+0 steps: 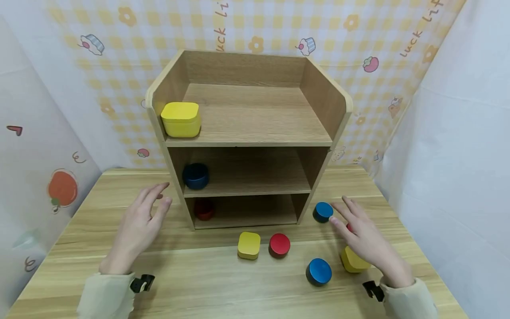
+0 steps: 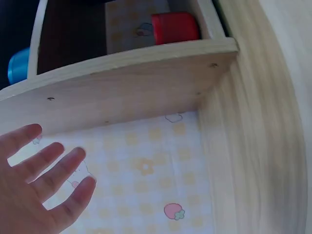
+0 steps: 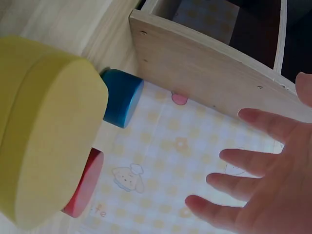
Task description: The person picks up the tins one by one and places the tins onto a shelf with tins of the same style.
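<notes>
My left hand point(image 1: 137, 226) hovers with fingers spread and nothing in it, left of the wooden shelf unit point(image 1: 255, 144). On the other side, my right hand point(image 1: 364, 241) reaches over the table, fingers extended and also holding nothing. Its fingertips are close beside a round blue tin point(image 1: 322, 212). Beneath that hand lie a yellow rounded-square tin point(image 1: 353, 261) and a red tin point(image 3: 85, 187) mostly hidden in the head view. Nearer the middle are another yellow tin point(image 1: 249, 245), a red round tin point(image 1: 279, 245) and a second blue round tin point(image 1: 319, 271).
A yellow tin point(image 1: 181, 119) stands at the left end of the top shelf, a dark blue one point(image 1: 195, 176) on the middle shelf and a red one point(image 1: 204, 210) on the bottom. Patterned cloth point(image 1: 259, 26) hangs behind the unit; white cloth point(image 1: 450, 177) flanks the table.
</notes>
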A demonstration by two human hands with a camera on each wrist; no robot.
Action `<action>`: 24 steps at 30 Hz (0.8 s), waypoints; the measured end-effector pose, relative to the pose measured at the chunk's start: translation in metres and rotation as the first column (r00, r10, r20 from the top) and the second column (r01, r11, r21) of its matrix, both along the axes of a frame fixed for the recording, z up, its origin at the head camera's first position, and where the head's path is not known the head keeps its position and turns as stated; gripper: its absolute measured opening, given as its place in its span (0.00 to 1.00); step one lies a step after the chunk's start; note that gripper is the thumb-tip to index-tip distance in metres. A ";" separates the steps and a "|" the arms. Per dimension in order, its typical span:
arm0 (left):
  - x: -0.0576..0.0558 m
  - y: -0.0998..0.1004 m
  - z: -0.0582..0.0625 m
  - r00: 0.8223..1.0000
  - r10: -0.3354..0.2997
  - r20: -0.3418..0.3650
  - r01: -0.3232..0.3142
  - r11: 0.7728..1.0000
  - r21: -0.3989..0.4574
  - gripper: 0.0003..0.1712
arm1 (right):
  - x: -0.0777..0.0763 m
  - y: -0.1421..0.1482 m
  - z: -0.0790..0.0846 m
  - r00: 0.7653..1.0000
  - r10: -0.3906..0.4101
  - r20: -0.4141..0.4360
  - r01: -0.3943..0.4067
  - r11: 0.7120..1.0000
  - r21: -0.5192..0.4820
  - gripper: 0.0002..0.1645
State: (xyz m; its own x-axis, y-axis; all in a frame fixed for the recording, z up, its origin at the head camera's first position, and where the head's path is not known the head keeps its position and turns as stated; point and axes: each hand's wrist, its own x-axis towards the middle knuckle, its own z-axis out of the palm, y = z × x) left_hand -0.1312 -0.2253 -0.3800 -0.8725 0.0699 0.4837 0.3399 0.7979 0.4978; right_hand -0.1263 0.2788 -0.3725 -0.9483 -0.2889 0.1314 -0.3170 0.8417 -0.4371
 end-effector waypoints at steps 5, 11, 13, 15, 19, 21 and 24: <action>-0.002 0.007 0.004 0.999 -0.011 -0.034 0.013 0.998 0.065 0.22 | 0.001 -0.003 -0.004 0.999 0.035 0.012 -0.035 0.999 -0.035 0.33; -0.006 0.013 0.007 0.999 -0.005 -0.047 0.012 0.990 0.140 0.21 | 0.003 -0.014 -0.007 0.997 0.072 -0.009 -0.072 0.995 -0.064 0.31; -0.008 0.015 0.008 0.999 0.001 -0.042 0.006 0.987 0.163 0.21 | 0.004 -0.020 -0.007 0.996 0.089 -0.025 -0.090 0.993 -0.079 0.31; -0.009 0.018 0.008 0.999 0.008 -0.038 0.000 0.981 0.192 0.21 | 0.006 -0.027 -0.008 0.994 0.105 -0.039 -0.108 0.989 -0.096 0.30; -0.013 0.023 0.008 0.999 0.017 -0.033 -0.007 0.959 0.284 0.20 | 0.008 -0.042 -0.010 0.989 0.139 -0.040 -0.143 0.981 -0.129 0.30; -0.014 0.026 0.008 0.999 0.023 -0.032 -0.011 0.941 0.337 0.20 | 0.009 -0.051 -0.009 0.988 0.152 -0.032 -0.155 0.977 -0.145 0.30; -0.017 0.030 0.010 0.999 0.036 -0.035 -0.019 0.916 0.401 0.20 | 0.011 -0.063 -0.008 0.987 0.161 -0.020 -0.162 0.973 -0.165 0.29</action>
